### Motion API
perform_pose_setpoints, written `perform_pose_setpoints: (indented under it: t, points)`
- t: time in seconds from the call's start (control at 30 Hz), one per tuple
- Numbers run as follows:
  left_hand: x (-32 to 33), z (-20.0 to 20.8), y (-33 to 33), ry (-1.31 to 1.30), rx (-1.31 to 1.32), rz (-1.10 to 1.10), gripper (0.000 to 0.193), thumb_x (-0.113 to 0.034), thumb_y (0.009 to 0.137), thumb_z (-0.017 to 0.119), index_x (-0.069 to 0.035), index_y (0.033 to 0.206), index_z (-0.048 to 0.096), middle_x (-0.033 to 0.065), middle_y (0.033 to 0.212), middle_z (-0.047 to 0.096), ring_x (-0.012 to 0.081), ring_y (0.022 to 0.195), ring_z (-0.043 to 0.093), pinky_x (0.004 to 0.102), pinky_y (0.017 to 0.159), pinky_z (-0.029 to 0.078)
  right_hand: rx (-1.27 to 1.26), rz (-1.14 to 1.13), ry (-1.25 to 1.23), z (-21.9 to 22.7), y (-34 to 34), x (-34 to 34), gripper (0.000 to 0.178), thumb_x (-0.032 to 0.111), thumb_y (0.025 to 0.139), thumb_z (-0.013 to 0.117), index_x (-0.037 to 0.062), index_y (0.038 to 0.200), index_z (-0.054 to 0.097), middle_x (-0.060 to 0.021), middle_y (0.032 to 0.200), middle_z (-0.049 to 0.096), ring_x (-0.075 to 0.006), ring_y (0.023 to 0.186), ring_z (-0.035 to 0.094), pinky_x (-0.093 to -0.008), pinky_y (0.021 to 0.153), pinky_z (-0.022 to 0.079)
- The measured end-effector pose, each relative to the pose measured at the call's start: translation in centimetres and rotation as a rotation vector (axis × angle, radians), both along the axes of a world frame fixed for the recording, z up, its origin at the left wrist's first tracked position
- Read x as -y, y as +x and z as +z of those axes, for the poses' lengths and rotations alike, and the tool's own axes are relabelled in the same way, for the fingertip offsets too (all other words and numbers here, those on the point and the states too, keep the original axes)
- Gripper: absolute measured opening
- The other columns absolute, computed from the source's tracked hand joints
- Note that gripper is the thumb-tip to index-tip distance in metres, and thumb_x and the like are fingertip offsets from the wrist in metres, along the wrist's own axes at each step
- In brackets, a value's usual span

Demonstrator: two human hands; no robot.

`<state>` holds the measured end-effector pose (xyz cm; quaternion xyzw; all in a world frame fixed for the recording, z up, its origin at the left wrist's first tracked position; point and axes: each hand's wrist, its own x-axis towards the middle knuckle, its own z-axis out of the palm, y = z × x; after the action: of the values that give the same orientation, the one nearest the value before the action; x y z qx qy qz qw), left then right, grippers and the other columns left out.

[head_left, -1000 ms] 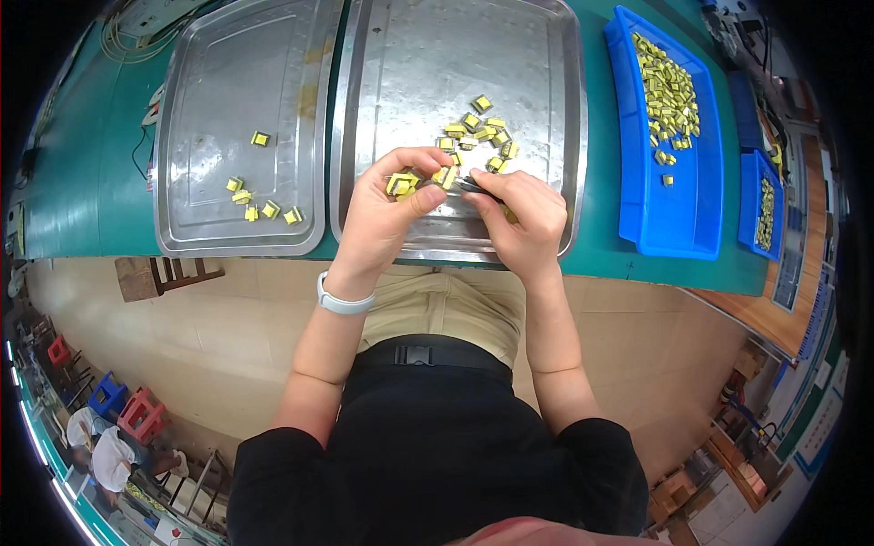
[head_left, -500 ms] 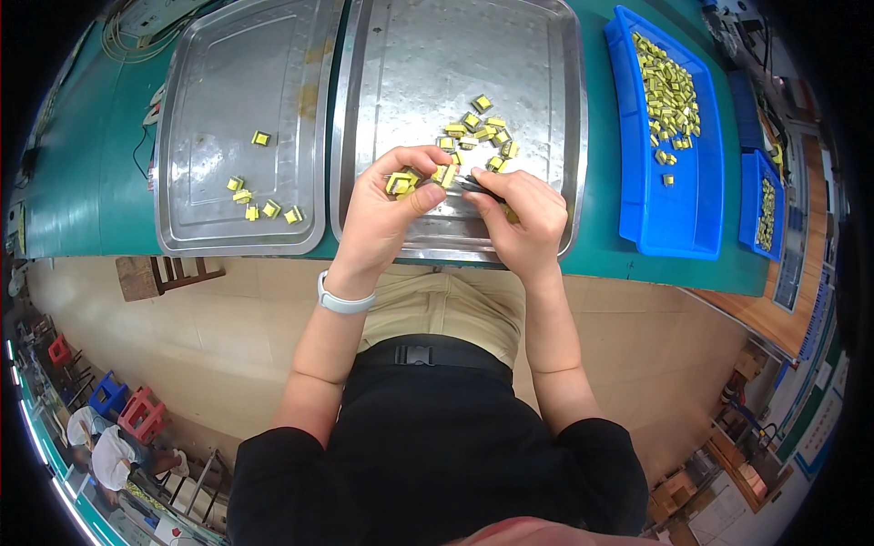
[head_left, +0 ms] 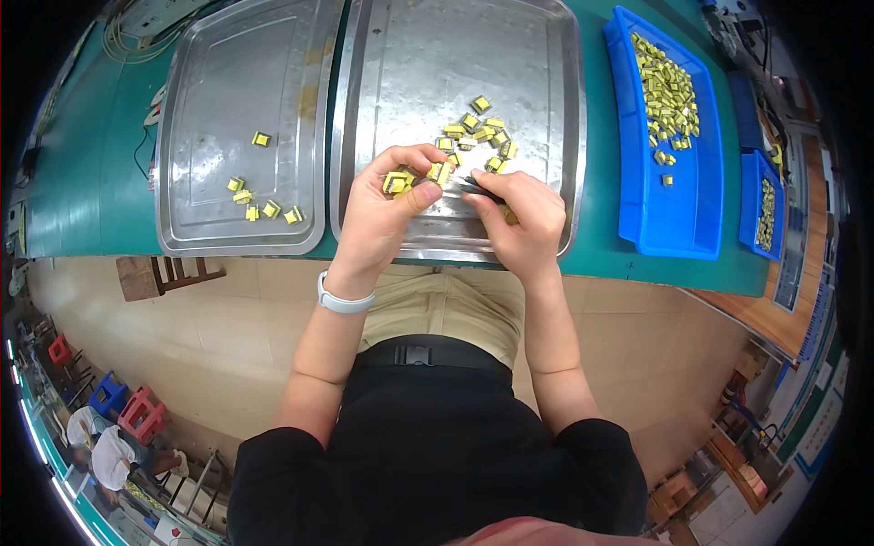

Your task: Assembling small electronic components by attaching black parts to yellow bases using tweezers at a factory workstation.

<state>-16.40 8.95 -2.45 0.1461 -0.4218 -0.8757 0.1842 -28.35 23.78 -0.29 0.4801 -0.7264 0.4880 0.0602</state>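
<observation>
Between thumb and forefinger, my left hand [head_left: 382, 205] pinches a small yellow transformer [head_left: 439, 173], and several more yellow transformers [head_left: 398, 182] sit in its curled palm. My right hand [head_left: 528, 217] is closed around dark tweezers [head_left: 480, 189], whose tips point left toward the pinched part with a small gap between them. Both hands are over the near part of a metal tray [head_left: 428, 64]. Just beyond the fingers lies a loose group of yellow transformers [head_left: 481, 129] with dark cores. One more is partly hidden under my right hand.
Left of this tray, a second metal tray [head_left: 241, 96] carries several scattered transformers [head_left: 271, 208]. On the right stands a blue bin [head_left: 672, 218] with a heap of transformers [head_left: 669, 91] at its far end. Beyond it is a smaller blue bin [head_left: 752, 232]. The green tabletop's front edge runs before me.
My left fingers and the pinched transformer have shifted slightly left, away from the tweezer tips. My right hand has hardly moved.
</observation>
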Motion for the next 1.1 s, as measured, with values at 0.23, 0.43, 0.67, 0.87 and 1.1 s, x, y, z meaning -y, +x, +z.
perform_pose_setpoints:
  t: [0.23, 0.43, 0.67, 0.87, 1.1]
  points:
    - [0.0, 0.0, 0.1, -0.028, -0.007, -0.017, 0.024, 0.002, 0.087, 0.075, -0.006, 0.103, 0.059, 0.0091, 0.118, 0.061, 0.0220, 0.115, 0.060, 0.0354, 0.103, 0.045, -0.039, 0.019, 0.041, 0.0, 0.0, 0.0, 0.024, 0.002, 0.072, 0.082, 0.0006, 0.094, 0.074, -0.0113, 0.075, 0.070, -0.0236, 0.061, 0.065, -0.0329, 0.055, 0.048]
    - [-0.1, 0.1, 0.2, -0.019, 0.007, 0.003, 0.024, 0.002, 0.087, 0.075, -0.006, 0.103, 0.059, 0.0086, 0.118, 0.060, 0.0208, 0.115, 0.060, 0.0347, 0.103, 0.045, -0.026, -0.004, 0.020, 0.0, 0.3, -0.1, 0.023, 0.002, 0.072, 0.082, 0.0003, 0.094, 0.074, -0.0114, 0.076, 0.071, -0.0237, 0.061, 0.065, -0.0326, 0.056, 0.048]
    - [0.0, 0.0, 0.1, -0.025, -0.006, -0.008, 0.023, 0.002, 0.085, 0.076, -0.006, 0.102, 0.061, 0.0086, 0.119, 0.062, 0.0181, 0.113, 0.059, 0.0326, 0.101, 0.045, -0.018, 0.001, 0.011, -0.3, 0.1, 0.1, 0.022, 0.001, 0.073, 0.082, 0.0000, 0.094, 0.073, -0.0116, 0.077, 0.071, -0.0240, 0.062, 0.065, -0.0329, 0.057, 0.049]
    - [0.1, 0.4, -0.4, -0.036, 0.025, 0.002, 0.022, 0.003, 0.084, 0.076, -0.004, 0.101, 0.062, 0.0094, 0.120, 0.063, 0.0168, 0.114, 0.057, 0.0314, 0.101, 0.044, -0.040, -0.010, 0.024, 0.2, -0.3, 0.3, 0.021, 0.002, 0.074, 0.081, 0.0008, 0.094, 0.074, -0.0118, 0.076, 0.070, -0.0260, 0.062, 0.065, -0.0344, 0.057, 0.049]
    - [-0.1, 1.9, -0.9, 0.048, 0.166, -0.019, 0.024, -0.003, 0.096, 0.066, -0.001, 0.118, 0.060, 0.0106, 0.125, 0.063, 0.0156, 0.110, 0.061, 0.0258, 0.090, 0.049, 0.059, -0.088, 0.010, 0.1, 0.1, -0.1, 0.023, 0.002, 0.077, 0.081, 0.0002, 0.098, 0.071, -0.0138, 0.081, 0.070, -0.0271, 0.069, 0.068, -0.0344, 0.063, 0.054]
